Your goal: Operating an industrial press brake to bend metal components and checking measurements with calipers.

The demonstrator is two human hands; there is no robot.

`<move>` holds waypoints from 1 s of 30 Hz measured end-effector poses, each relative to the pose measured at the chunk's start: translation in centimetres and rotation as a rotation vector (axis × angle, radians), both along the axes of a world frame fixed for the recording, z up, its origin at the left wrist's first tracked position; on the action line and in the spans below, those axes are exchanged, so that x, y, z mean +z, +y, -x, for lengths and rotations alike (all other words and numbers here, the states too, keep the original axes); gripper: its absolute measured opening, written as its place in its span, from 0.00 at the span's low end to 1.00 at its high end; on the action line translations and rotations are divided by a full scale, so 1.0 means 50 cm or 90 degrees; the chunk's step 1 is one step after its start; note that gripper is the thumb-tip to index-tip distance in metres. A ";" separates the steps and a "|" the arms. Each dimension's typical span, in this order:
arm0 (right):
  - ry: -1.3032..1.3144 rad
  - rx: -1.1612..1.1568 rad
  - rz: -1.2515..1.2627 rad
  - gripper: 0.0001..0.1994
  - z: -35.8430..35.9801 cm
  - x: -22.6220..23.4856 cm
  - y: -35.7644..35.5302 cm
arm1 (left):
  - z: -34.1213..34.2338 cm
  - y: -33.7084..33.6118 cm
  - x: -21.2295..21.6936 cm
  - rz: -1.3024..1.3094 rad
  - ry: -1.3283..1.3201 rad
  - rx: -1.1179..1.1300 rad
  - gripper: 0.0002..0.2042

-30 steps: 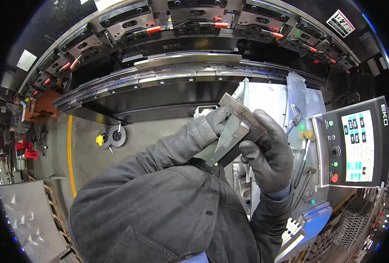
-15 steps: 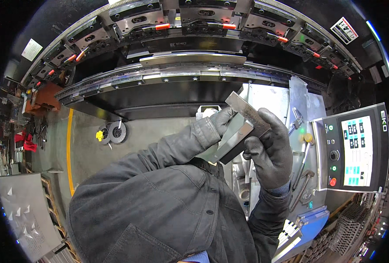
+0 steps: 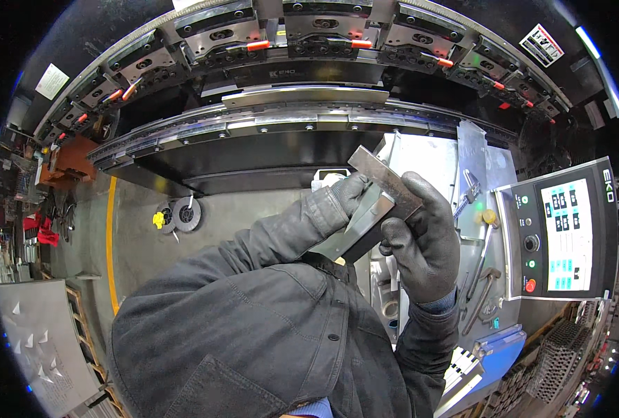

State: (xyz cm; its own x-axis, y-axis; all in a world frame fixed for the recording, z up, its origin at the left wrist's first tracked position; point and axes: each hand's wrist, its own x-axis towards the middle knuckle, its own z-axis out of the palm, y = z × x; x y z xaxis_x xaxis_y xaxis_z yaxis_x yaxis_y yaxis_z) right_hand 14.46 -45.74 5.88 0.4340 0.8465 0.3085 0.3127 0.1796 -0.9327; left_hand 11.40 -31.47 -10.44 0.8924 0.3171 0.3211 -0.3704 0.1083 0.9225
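Note:
Both my hands wear dark gloves and are raised in front of my chest. My right hand (image 3: pixel 428 240) pinches a steel square (image 3: pixel 386 180) between thumb and fingers; its dull, worn flat bar slants up to the left. Against the square lies a bent sheet-metal piece (image 3: pixel 360 226), its bright edge running down toward my jacket. My left hand (image 3: pixel 351 193) is closed around the far side of that metal piece, its fingertips partly hidden behind it. Where exactly the square and the piece touch is hard to make out.
A press brake (image 3: pixel 253 125) with orange-handled clamps spans the far side. On the right-hand table lie a caliper (image 3: pixel 468 191), a hammer (image 3: pixel 482 299) and a blue folder (image 3: pixel 497 355). A control panel (image 3: pixel 563 230) stands beyond it. Wire spools (image 3: pixel 186 214) sit on the floor at left.
My right hand and the square have shifted slightly left, with the square still against the metal piece. My left hand has barely moved.

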 end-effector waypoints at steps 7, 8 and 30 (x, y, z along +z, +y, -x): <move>-0.038 -0.013 -0.017 0.23 0.004 -0.005 0.001 | 0.003 0.013 -0.009 -0.059 -0.010 0.019 0.20; -0.042 -0.010 -0.010 0.23 0.004 -0.005 0.002 | 0.001 0.013 -0.021 -0.038 -0.003 0.002 0.20; 0.004 -0.389 -0.020 0.25 -0.190 -0.064 -0.096 | 0.073 -0.012 0.099 0.682 0.280 -0.520 0.21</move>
